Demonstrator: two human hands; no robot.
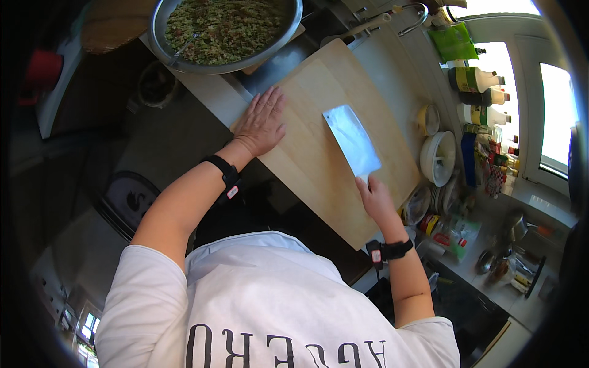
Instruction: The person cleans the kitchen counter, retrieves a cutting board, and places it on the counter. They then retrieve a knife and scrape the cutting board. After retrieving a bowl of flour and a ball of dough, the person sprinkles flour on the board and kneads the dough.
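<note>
My left hand [263,120] lies palm down near the left edge of a large wooden cutting board [322,83], fingers slightly apart and nothing in its grasp. In my right hand [376,198] is the handle of a cleaver [353,140], its broad metal blade over the right half of the board and pointing away from me. Whether the blade touches the board cannot be told. Beyond my left hand stands a big metal bowl [161,57] filled with a chopped green and reddish mixture [225,27]; a utensil handle [184,48] rests in it.
A sink basin [285,60] and a curved faucet [421,18] lie beyond the board. Along its right side stand a white bowl [428,161], a yellow bowl [428,119] and stacked plates [441,198]. Several bottles [478,79] line the windowsill. A round stool [131,198] is at left.
</note>
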